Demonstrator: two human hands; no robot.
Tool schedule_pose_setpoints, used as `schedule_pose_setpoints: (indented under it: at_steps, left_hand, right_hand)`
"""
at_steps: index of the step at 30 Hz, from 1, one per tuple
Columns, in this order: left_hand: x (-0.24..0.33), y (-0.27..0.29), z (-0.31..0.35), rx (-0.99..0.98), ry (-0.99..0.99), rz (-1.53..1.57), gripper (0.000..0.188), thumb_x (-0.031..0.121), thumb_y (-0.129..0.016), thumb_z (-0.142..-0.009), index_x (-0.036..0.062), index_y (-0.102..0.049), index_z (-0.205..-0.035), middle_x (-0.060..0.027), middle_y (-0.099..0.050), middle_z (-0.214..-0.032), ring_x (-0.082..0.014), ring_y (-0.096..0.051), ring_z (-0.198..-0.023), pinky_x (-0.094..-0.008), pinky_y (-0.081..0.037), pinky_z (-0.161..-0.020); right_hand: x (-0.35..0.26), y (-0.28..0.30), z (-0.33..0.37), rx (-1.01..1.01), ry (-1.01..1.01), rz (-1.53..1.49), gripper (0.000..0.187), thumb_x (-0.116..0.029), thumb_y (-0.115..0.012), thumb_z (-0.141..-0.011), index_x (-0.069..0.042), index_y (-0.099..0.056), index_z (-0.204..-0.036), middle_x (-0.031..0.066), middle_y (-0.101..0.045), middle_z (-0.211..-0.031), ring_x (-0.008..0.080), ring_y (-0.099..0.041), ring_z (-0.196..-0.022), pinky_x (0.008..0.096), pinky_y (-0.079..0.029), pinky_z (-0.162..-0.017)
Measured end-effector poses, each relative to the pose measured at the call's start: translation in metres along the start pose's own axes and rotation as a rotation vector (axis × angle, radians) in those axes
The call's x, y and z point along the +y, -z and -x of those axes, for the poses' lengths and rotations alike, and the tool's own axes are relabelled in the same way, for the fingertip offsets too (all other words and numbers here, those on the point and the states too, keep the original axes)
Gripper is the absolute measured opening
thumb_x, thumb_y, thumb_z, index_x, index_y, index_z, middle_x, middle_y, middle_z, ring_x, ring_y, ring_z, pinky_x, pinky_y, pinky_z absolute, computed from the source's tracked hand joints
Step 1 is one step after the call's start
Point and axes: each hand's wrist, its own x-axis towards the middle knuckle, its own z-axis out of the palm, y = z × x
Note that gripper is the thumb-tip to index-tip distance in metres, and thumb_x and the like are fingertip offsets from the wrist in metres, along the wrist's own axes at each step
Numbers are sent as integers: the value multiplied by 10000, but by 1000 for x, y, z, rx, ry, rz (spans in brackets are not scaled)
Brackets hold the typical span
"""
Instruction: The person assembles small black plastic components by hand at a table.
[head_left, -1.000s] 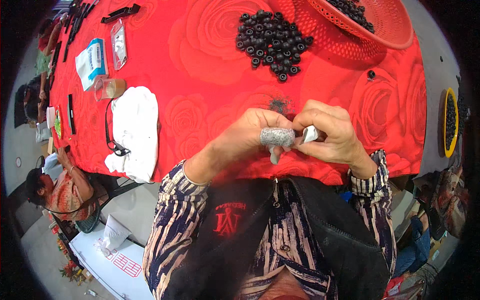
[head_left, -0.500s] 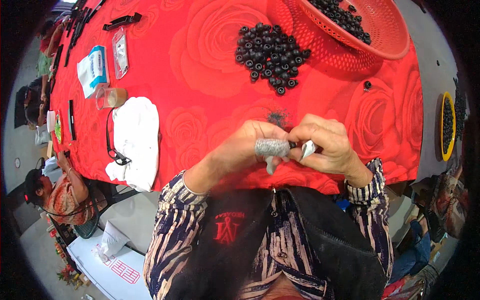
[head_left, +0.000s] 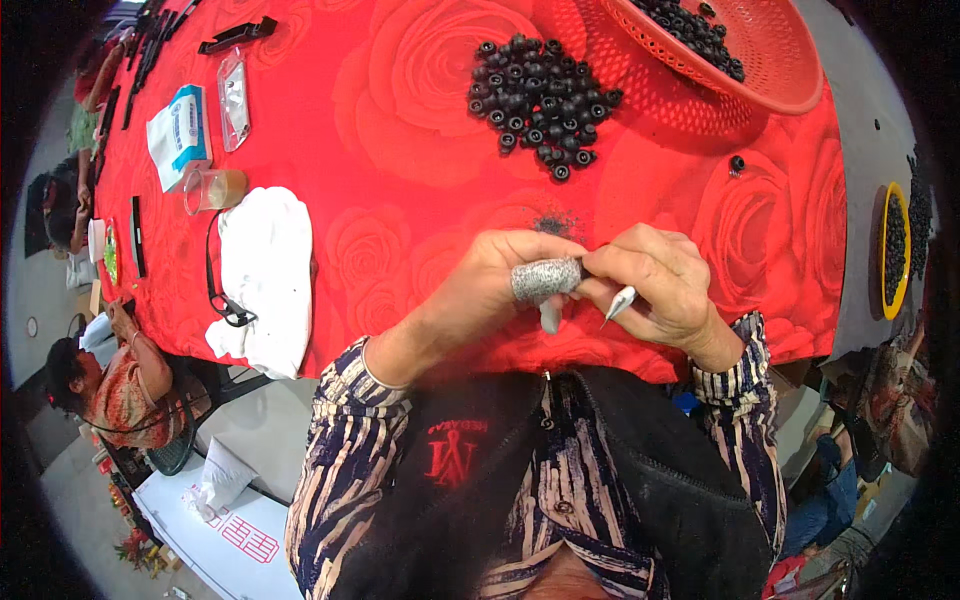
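My left hand (head_left: 497, 268) is closed near the table's front edge. A speckled grey wrap (head_left: 545, 280) covers one of its fingers, and a whitish covering (head_left: 550, 314) shows on another. At its fingertips is a small dark part (head_left: 585, 271), mostly hidden by both hands. My right hand (head_left: 655, 282) touches it from the other side, with fingers curled round a slim white tool (head_left: 621, 301). The tool's thin pointed end sticks out below the fingers. Black crumbs (head_left: 555, 226) lie on the red cloth just beyond my hands.
A pile of small black round parts (head_left: 540, 105) lies ahead, beside a red basket (head_left: 780, 85) of more. One single part (head_left: 737, 164) sits to the right. Leftward are a white cloth (head_left: 265, 285), glasses (head_left: 232, 312), a cup (head_left: 214, 190) and a packet (head_left: 180, 135). A person (head_left: 125, 385) sits left.
The right hand has turned, so the white tool now shows its narrow pointed end, angled down and left. Both hands remain together in about the same place.
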Motion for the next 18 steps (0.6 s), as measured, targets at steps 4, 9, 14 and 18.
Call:
schedule_pose_setpoints:
  at_steps: [4,9,14,18]
  left_hand:
    - [-1,-1,2,59,-37,-31,214,107,-556,-858,-18,-598,-1027,-46,-614,-766,-98,-578,-620,-208,-454,-557]
    - [-1,-3,3,73,-54,-13,204,83,-550,-858,-12,-599,-1031,-44,-618,-771,-97,-581,-624,-202,-451,-551]
    - [0,-4,4,96,-96,-63,199,86,-556,-855,-10,-604,-1023,-50,-618,-809,-92,-580,-631,-206,-452,-556]
    - [5,-6,5,85,-104,-77,186,82,-560,-853,-5,-608,-1010,-51,-611,-813,-86,-577,-632,-209,-449,-556]
  right_hand:
    - [-1,1,-1,-19,-19,-2,261,-68,-726,-643,2,-588,-853,74,-536,-668,190,-539,-505,297,-420,-424]
    - [-2,1,-2,-37,-37,-18,280,-60,-723,-632,3,-581,-865,73,-527,-674,194,-539,-516,296,-420,-432]
    - [0,0,1,-31,2,39,262,-52,-719,-634,3,-578,-847,74,-524,-672,198,-529,-508,298,-417,-430]
    - [0,0,1,-38,40,49,262,-42,-708,-650,6,-563,-863,67,-520,-664,193,-518,-507,294,-404,-424]
